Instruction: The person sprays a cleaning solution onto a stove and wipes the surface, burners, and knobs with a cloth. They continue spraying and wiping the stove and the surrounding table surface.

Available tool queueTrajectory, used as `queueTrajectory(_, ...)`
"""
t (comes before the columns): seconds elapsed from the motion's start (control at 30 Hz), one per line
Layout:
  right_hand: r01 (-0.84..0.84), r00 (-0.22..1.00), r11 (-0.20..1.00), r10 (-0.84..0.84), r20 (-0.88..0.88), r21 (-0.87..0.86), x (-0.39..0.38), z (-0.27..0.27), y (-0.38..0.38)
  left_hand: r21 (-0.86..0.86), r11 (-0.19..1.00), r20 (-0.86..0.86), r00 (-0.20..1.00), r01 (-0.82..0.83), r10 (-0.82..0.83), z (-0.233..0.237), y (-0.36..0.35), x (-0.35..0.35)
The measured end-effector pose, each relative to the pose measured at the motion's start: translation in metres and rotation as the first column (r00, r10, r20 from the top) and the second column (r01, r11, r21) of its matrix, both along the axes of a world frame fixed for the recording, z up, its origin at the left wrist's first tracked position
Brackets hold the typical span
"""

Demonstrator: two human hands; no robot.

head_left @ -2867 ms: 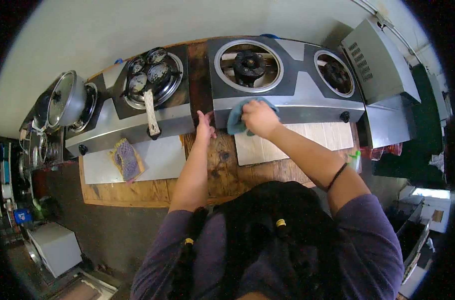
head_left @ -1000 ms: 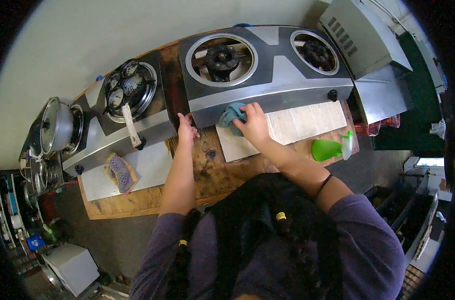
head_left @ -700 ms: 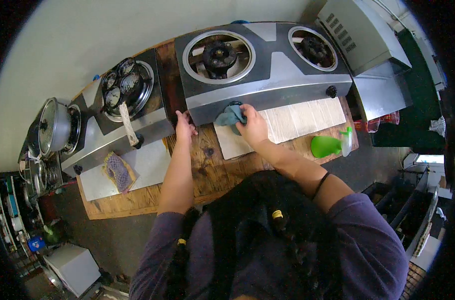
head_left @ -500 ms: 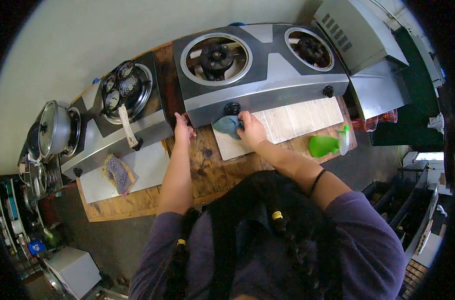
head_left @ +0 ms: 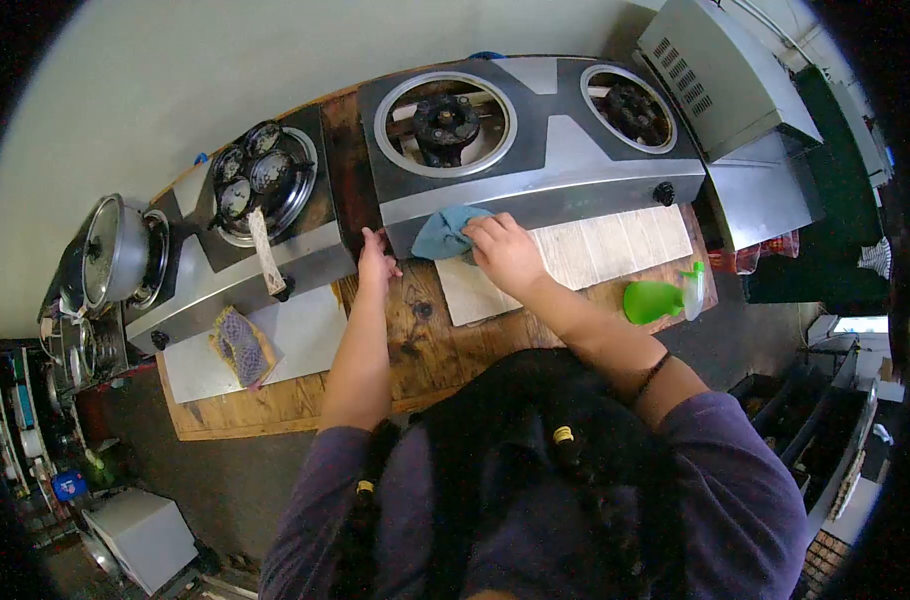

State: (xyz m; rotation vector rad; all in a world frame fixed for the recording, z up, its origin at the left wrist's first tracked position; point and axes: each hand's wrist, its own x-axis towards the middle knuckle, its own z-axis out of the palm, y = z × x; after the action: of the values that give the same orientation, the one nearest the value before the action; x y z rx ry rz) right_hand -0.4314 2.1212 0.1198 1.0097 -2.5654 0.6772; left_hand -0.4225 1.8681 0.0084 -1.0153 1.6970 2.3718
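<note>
My right hand (head_left: 505, 257) is closed on a blue cloth (head_left: 445, 233), which lies against the steel front of the two-burner stove (head_left: 565, 195). The cloth covers the place of the stove's left knob. At the stove's left front corner, beside the gap between the two stoves, my left hand (head_left: 376, 263) rests with its fingers apart and holds nothing. Under and to the right of my right hand, a pale sheet (head_left: 615, 245) lies on the wooden table (head_left: 415, 350).
A second stove (head_left: 225, 285) on the left bears a black pan with several round cups (head_left: 270, 172) and a lidded pot (head_left: 120, 255). A mesh sponge cloth (head_left: 240, 347) lies in front of it. A green spray bottle (head_left: 653, 301) lies at the right.
The blue cloth and my right hand have moved slightly left and up over the stove's front, and the cloth is spread wider. My left hand has barely moved.
</note>
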Motion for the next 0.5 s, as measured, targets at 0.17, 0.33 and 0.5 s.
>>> queueTrajectory(0.17,-0.052,0.997,0.983,0.063,-0.053,0.175,-0.003,-0.011,0.000,0.020,0.997,-0.041,0.996,0.075,-0.075,-0.001,-0.004,0.003)
queueTrajectory(0.33,-0.162,0.985,0.900,0.175,0.005,0.406,-0.005,-0.009,0.005,0.013,0.998,-0.019,0.998,0.063,-0.063,0.008,0.000,0.005)
queueTrajectory(0.5,-0.019,0.999,0.875,0.000,0.039,0.483,0.002,-0.034,0.018,0.030,0.999,-0.028,0.999,0.026,-0.025,0.000,-0.001,0.003)
